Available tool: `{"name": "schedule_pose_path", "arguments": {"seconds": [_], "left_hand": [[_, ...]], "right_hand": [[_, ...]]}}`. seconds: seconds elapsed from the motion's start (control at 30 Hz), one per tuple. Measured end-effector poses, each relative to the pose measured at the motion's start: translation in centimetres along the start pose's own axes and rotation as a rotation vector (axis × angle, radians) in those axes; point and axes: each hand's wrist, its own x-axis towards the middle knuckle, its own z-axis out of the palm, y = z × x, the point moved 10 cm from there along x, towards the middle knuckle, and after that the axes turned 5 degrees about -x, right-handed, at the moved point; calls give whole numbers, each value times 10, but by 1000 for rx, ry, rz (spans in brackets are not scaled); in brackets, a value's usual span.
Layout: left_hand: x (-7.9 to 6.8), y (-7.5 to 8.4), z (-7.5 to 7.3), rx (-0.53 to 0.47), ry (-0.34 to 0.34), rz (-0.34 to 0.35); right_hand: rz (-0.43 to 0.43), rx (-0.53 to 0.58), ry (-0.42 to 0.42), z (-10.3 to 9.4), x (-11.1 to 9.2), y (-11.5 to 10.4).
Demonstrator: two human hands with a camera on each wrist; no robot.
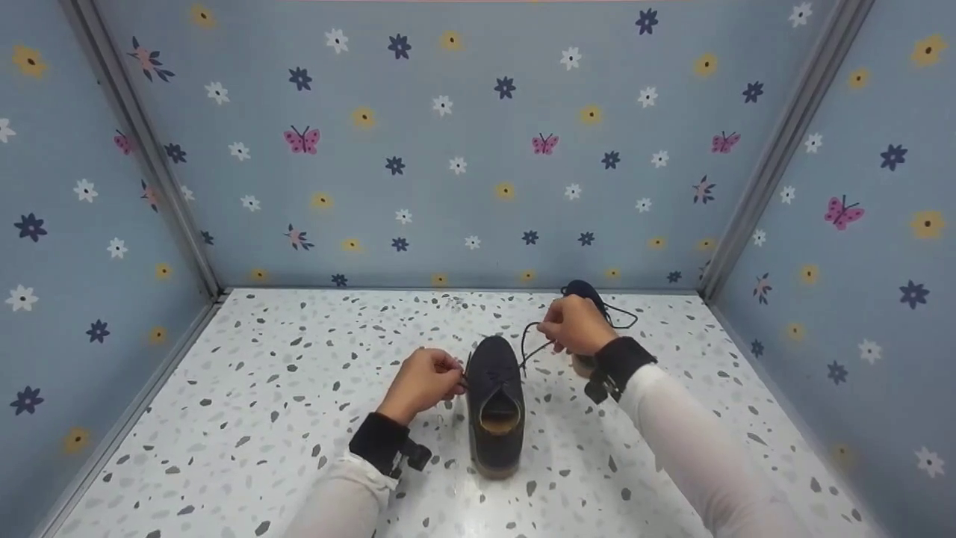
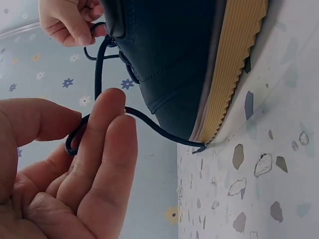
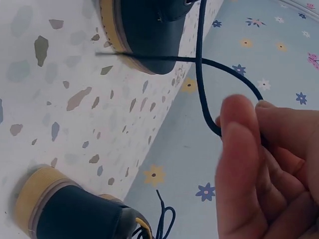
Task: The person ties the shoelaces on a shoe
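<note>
A dark navy shoe [image 1: 487,448] with a tan ridged sole stands on the speckled surface, toe toward the back wall. To its left, my left hand [image 1: 427,379] pinches one shoelace [image 2: 152,124] between thumb and fingers; the lace's loose end hangs down near the sole. On the other side my right hand [image 1: 581,326] holds the other shoelace [image 3: 202,89] pulled up and out to the right, bent in a loop at the fingers. Partly hidden behind the right hand and wrist is a second navy shoe [image 1: 582,290], its own laces trailing to the right.
The white speckled tabletop [image 1: 299,418] is bounded by a blue flowered back panel [image 1: 448,187] and side panels with grey metal corner posts [image 1: 142,142]. Each wrist wears a black band [image 1: 379,444] with a small camera. The second shoe stands close beneath the right forearm.
</note>
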Motion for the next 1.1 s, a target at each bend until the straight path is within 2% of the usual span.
{"name": "schedule_pose_path", "arguments": {"seconds": [0.2, 0.4, 0.6, 0.83, 0.93, 1.1], "left_hand": [[-1, 4, -5, 50, 15, 23], [-2, 9, -11, 155, 45, 74], [-2, 14, -17, 186, 86, 119], [-3, 18, -19, 184, 87, 148], [-4, 19, -20, 186, 95, 151], [-3, 20, -21, 193, 96, 156]], "right_hand": [[-38, -81, 126, -15, 6, -14], [-51, -85, 200, -24, 12, -32], [-60, -58, 223, -21, 19, -50], [-75, -23, 266, -9, 24, -72], [-88, -40, 238, 3, 27, -82], [-171, -85, 60, 34, 28, -94]]}}
